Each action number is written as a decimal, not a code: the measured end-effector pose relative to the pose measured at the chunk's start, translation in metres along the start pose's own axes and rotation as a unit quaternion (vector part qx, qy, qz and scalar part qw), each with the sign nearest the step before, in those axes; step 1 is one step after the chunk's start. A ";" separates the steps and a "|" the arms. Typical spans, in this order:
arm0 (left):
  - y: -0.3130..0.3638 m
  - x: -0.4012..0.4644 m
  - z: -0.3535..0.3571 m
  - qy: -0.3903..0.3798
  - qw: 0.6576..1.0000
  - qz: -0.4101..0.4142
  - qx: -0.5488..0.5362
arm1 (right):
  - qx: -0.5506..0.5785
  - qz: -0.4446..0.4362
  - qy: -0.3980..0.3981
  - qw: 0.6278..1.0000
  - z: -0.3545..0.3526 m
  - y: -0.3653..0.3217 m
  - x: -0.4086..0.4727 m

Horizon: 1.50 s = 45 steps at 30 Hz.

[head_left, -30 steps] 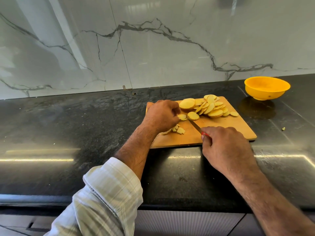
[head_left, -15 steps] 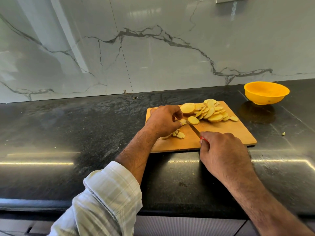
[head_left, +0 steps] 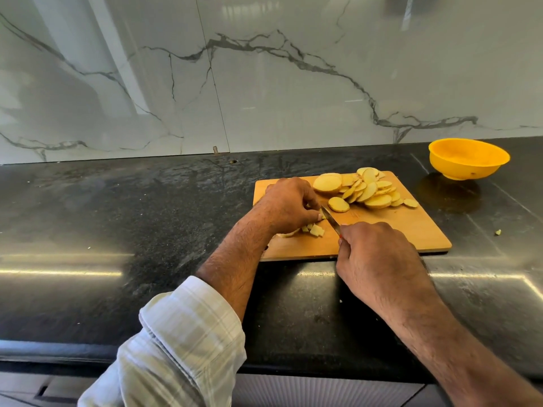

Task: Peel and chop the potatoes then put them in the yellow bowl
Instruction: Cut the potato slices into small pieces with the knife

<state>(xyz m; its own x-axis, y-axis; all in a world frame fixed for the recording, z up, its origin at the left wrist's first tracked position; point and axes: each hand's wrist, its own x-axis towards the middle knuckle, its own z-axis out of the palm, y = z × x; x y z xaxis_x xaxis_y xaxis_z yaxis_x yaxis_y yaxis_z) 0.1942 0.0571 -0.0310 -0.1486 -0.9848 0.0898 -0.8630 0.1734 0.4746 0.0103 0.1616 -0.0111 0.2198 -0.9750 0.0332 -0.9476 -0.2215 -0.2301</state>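
While a stack of potato slices (head_left: 363, 188) waits at the far side of the wooden cutting board (head_left: 390, 230), a person dices a piece pinned under the curled fingers of the left hand (head_left: 289, 205), with the right hand (head_left: 379, 259) wrapped around the handle of a small knife (head_left: 330, 217) whose blade runs right up against the left fingertips. A few cut cubes (head_left: 316, 230) lie just beside the left wrist. With steel and fingertips this close, a slip on the wet potato or a hurried stroke looks the likeliest route to a nicked finger, and the small piece being held could roll under pressure. The board sits close to the front edge of the dark countertop (head_left: 117, 215), so a hard push might shift it. The yellow bowl (head_left: 468, 158) stands apart to the right, apparently unfilled, and slices could spill in the transfer
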 end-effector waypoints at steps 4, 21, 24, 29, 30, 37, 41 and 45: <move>0.001 0.001 0.000 -0.004 1.000 0.002 0.006 | -0.023 -0.001 -0.021 1.000 -0.005 -0.008 0.010; -0.002 -0.006 -0.004 0.035 0.998 -0.036 0.050 | -0.011 0.002 -0.031 0.999 -0.019 -0.016 -0.010; -0.004 -0.004 -0.003 0.034 0.998 -0.042 0.041 | -0.032 -0.004 -0.035 0.999 -0.013 -0.020 -0.010; -0.006 -0.002 -0.004 0.026 0.998 -0.050 0.031 | -0.062 -0.012 -0.067 0.996 -0.016 -0.030 0.004; -0.005 -0.002 -0.004 0.026 0.998 -0.050 0.032 | -0.065 -0.016 -0.073 0.995 -0.018 -0.032 0.008; -0.004 -0.003 -0.004 0.029 0.996 -0.054 0.058 | -0.068 -0.044 -0.049 0.996 -0.012 -0.016 0.001; -0.002 -0.005 -0.008 0.017 0.998 -0.049 0.039 | -0.013 -0.037 0.003 0.999 -0.016 0.010 -0.016; -0.004 -0.010 -0.011 0.016 0.997 -0.032 -0.074 | -0.018 -0.020 0.019 0.999 -0.022 0.020 -0.013</move>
<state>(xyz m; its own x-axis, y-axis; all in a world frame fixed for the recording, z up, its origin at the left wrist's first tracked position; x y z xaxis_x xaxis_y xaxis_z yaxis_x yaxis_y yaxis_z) 0.2045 0.0663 -0.0247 -0.0778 -0.9935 0.0827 -0.7892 0.1121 0.6038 -0.0164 0.1695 0.0058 0.2486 -0.9654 0.0792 -0.9462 -0.2595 -0.1931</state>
